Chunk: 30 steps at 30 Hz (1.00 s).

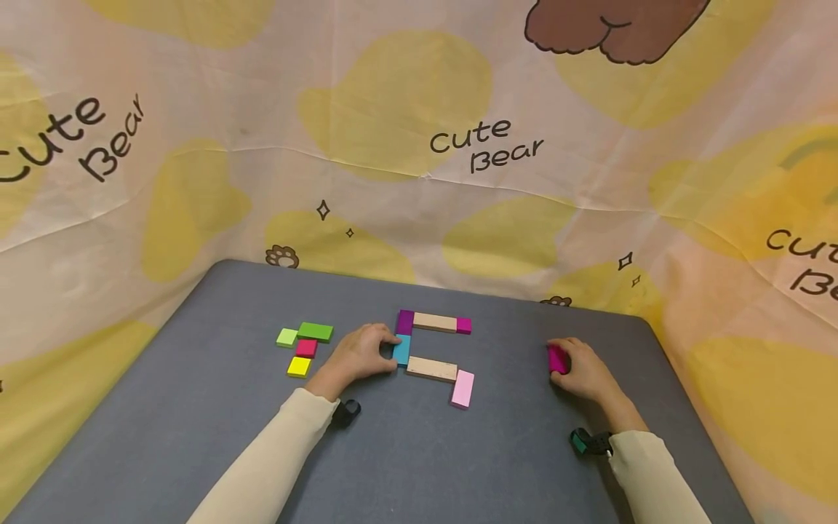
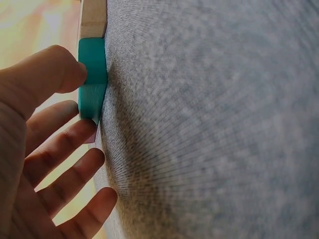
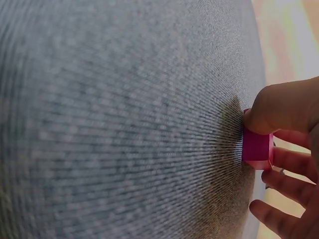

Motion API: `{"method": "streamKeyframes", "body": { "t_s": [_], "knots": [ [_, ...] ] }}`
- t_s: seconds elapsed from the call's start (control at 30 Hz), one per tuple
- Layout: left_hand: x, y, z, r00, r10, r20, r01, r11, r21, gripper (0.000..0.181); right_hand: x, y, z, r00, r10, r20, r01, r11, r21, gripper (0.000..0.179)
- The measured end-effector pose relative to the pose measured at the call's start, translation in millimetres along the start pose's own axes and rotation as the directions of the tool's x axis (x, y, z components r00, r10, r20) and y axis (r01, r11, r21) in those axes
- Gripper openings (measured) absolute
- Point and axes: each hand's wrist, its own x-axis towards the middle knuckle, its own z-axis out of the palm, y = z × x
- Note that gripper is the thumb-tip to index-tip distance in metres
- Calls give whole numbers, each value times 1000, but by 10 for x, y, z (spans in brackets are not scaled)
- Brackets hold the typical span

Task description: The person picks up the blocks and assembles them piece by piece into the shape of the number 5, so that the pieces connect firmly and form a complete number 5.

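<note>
My left hand (image 1: 361, 354) grips a blue block (image 1: 402, 351) by its ends, with the thumb on the near end and a fingertip on the far end. That block joins a purple block (image 1: 405, 322) beyond it and a plain wood block (image 1: 433, 368) at its right. In the left wrist view the thumb (image 2: 62, 69) presses the blue block while the other fingers spread loosely. Far to the right, my right hand (image 1: 587, 371) holds a magenta block (image 1: 557, 359) between thumb and fingers, close over the table. In the right wrist view the thumb overlaps part of the magenta block (image 3: 256, 147).
Another plain wood block (image 1: 435, 322) runs from the purple block to a small magenta block (image 1: 463, 326). A pink block (image 1: 462, 388) adjoins the nearer wood block. Left of my left hand lie green (image 1: 316, 332), light green (image 1: 286, 337), red (image 1: 305, 348) and yellow (image 1: 299, 367) blocks.
</note>
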Motion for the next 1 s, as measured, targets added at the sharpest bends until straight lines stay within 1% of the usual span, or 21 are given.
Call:
{"method": "streamKeyframes", "body": {
  "t_s": [0.13, 0.37, 0.6, 1.0],
  "knots": [
    [5, 9, 0, 1000, 9, 1, -9, 1000, 2, 41, -5, -14, -11, 1000, 6, -7, -6, 1000, -4, 56],
    [6, 11, -5, 1000, 14, -2, -14, 1000, 1, 41, -13, -92, -1, 999, 3, -45, -3, 1000, 12, 60],
    [4, -2, 12, 1000, 0, -8, 0, 1000, 11, 41, -29, -229, 2, 997, -19, -77, 21, 999, 32, 58],
    [-3, -7, 12, 1000, 1, -3, -1, 1000, 11, 41, -87, -536, 64, 998, -7, -67, 12, 998, 66, 58]
  ]
}}
